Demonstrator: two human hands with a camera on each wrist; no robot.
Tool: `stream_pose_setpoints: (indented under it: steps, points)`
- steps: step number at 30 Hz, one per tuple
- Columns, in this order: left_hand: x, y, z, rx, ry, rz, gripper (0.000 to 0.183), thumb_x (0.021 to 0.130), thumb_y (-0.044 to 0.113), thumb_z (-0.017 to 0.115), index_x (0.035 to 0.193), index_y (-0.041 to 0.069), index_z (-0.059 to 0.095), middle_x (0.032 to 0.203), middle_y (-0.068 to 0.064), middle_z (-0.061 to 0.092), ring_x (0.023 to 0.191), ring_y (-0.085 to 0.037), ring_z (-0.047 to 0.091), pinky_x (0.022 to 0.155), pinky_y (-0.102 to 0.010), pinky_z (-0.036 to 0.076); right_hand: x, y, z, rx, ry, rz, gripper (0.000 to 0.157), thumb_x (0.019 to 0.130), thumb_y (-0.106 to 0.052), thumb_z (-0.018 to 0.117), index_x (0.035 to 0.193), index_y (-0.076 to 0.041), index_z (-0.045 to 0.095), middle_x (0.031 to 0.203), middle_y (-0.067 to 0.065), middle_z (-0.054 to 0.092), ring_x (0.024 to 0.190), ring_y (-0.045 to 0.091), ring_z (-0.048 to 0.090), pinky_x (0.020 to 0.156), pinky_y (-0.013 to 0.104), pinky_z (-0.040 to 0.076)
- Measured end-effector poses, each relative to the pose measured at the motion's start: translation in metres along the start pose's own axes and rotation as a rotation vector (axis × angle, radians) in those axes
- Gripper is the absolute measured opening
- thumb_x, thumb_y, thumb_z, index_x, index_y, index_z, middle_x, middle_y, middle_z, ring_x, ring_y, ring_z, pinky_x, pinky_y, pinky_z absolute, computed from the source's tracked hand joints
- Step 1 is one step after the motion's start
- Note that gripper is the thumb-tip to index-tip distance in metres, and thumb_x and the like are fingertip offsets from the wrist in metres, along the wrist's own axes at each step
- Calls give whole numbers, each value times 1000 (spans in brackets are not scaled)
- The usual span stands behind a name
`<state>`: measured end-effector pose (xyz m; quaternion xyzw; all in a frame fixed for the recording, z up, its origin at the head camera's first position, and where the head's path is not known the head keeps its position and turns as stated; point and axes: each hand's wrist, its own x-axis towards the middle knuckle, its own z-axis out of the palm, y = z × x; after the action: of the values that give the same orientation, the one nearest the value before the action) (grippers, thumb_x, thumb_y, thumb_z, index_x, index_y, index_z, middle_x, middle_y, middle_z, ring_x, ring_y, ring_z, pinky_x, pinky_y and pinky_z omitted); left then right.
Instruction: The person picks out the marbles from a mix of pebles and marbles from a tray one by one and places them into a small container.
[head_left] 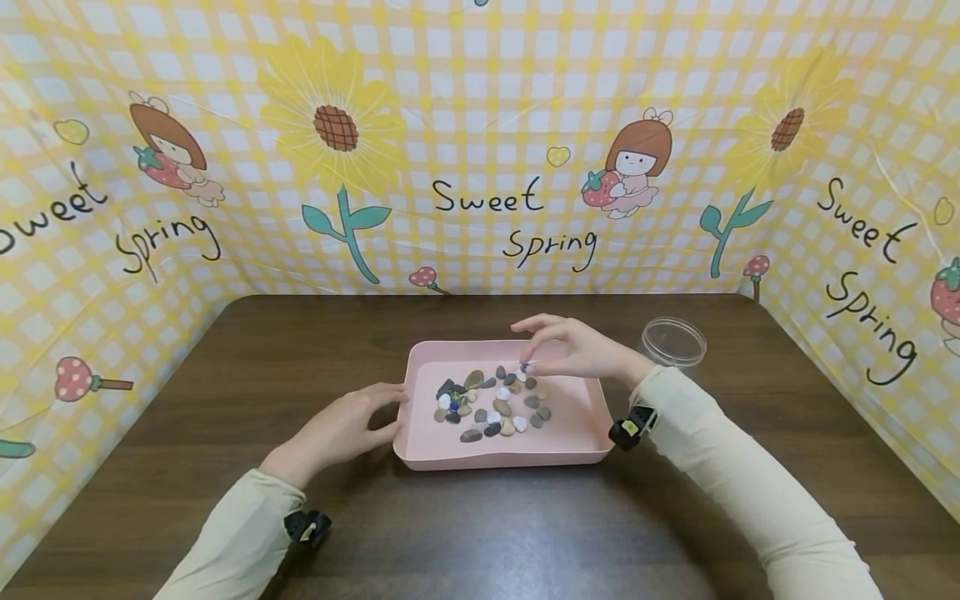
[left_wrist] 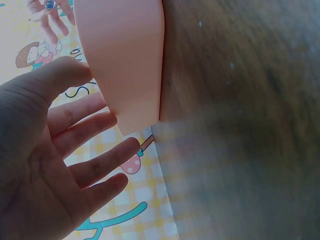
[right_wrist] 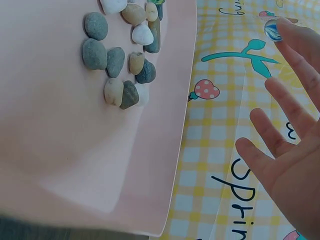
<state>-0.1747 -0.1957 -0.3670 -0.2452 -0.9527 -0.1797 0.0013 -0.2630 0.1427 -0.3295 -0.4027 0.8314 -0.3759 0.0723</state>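
Note:
My right hand [head_left: 570, 348] is over the back part of a shallow pink tray [head_left: 502, 460]. It pinches a blue-and-white swirled glass marble [right_wrist: 273, 31] between thumb and index finger, the other fingers spread. Below lie rounded pebbles [right_wrist: 95, 54] in grey, white and tan on the tray floor, some forming a loose curved outline. A tighter cluster at the left includes dark stones [head_left: 453, 417] and small blue and green shiny pieces. My left hand [head_left: 341, 432] touches the tray's left side with thumb and fingertips, its fingers extended and apart.
A clear round shallow dish or lid [head_left: 673, 342] sits on the brown wooden table [head_left: 480, 533] behind the right forearm. Yellow checked cloth [head_left: 480, 125] with printed flowers and lettering encloses the back and both sides. Black wrist cameras [head_left: 633, 427] are worn at both cuffs.

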Motion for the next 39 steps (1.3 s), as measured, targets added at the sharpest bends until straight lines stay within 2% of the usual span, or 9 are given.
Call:
stream_pose_setpoints:
  steps: [11, 18, 24, 30, 34, 39]
  points:
    - [-1, 1, -1, 0, 0, 4, 39, 88, 22, 62, 121, 3, 60, 129, -15, 58, 119, -31, 56, 100, -48, 45, -11, 3, -10, -47, 44, -3, 8, 82, -19, 71, 89, -20, 72, 136, 8, 51, 132, 27, 41, 109, 50, 33]
    - [-1, 1, -2, 0, 5, 4, 39, 88, 23, 62, 121, 3, 60, 130, -15, 57, 119, -31, 55, 100, -48, 45, -20, 7, -16, -27, 75, -21, 9, 82, -14, 70, 91, -15, 71, 135, 10, 51, 129, 27, 43, 106, 49, 37]
    - [-1, 1, -2, 3, 9, 12, 39, 88, 23, 62, 121, 2, 60, 131, -15, 57, 119, -31, 55, 100, -48, 44, -31, 8, -21, -58, 104, 23, 9, 82, -16, 70, 91, -18, 70, 136, 10, 51, 129, 28, 44, 107, 53, 34]
    - [-1, 2, -2, -5, 1, 1, 40, 88, 22, 63, 122, 2, 59, 131, -15, 57, 120, -31, 55, 101, -49, 44, -44, 13, -25, -56, 119, 92, 9, 83, -21, 70, 92, -22, 70, 137, 8, 50, 129, 26, 44, 105, 53, 36]
    - [-1, 2, -3, -7, 0, 1, 39, 88, 22, 62, 121, 2, 60, 131, -16, 57, 119, -31, 55, 100, -49, 44, -51, 15, -30, -46, 135, 106, 10, 84, -20, 69, 94, -21, 70, 138, 7, 49, 130, 29, 42, 106, 56, 34]
    - [-1, 2, -2, -9, -1, 6, 39, 88, 22, 62, 121, 2, 60, 130, -16, 57, 119, -31, 55, 100, -48, 44, -58, 15, -33, -53, 163, 104, 10, 84, -18, 69, 94, -18, 69, 137, 8, 50, 129, 29, 43, 106, 55, 35]
